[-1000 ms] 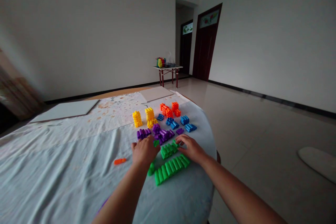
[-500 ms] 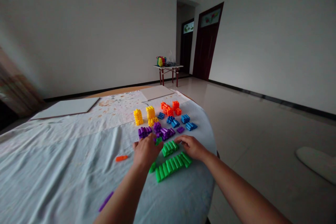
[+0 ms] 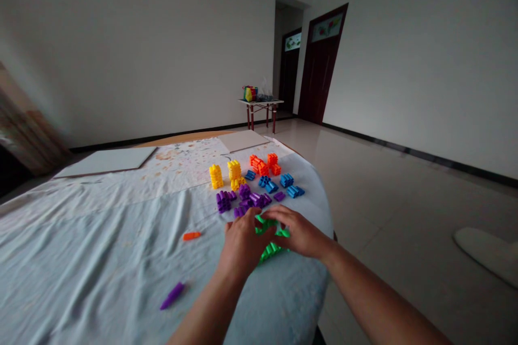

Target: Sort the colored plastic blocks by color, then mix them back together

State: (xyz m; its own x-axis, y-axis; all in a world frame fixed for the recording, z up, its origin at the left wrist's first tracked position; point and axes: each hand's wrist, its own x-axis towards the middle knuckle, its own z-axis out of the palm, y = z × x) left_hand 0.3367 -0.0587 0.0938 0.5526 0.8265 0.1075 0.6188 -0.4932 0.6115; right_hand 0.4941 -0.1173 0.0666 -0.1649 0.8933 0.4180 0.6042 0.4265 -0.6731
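My left hand [image 3: 245, 240] and my right hand [image 3: 298, 232] come together over the green plastic toy blocks [image 3: 270, 251] near the table's right edge. Fingers of both hands curl round the green blocks from either side, and the thumbs almost meet in front. Much of the green group is hidden under the hands. Just beyond my fingertips lie ribbed purple blocks [image 3: 258, 200], some joined in clumps. To the left of my left hand, a single orange block [image 3: 191, 236] and a long purple block [image 3: 172, 296] lie apart on the cloth.
Farther back stand stacked yellow blocks [image 3: 234, 170], orange blocks [image 3: 259, 164] and blue blocks [image 3: 287, 180]. Two flat boards, one pale [image 3: 107, 161] and one beige [image 3: 243, 140], lie on the cloth-covered table [image 3: 133, 248]. A small table [image 3: 261, 102] with bags stands by the doorway.
My left hand has moved right and my right hand has closed in over the green blocks. The row of green blocks that lay spread between them is now mostly covered.
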